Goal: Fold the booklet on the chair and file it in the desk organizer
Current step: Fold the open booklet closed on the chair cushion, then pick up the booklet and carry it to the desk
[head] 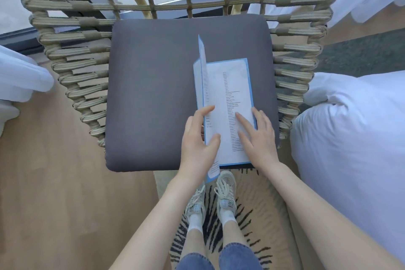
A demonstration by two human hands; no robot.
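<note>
Wicker chair [72, 68] fills most of the view, its woven rope sides rising around a dark grey seat cushion [153, 94]. White bedding [355, 138] bulges in at the right, and a striped rug [258, 215] lies on the wooden floor under the person's pale sneakers [225, 195]. On the right half of the cushion rests the booklet [232, 85], white with a blue border and a column of small print (too small to read); its near end hangs just over the cushion's front edge. One panel along its left side stands up nearly on edge. The left hand [197, 144] pinches that left edge near the bottom, thumb on top of the page and fingers curled around it. The right hand [258, 136] lies flat on the page, fingers spread and pressing down near the right border.
</note>
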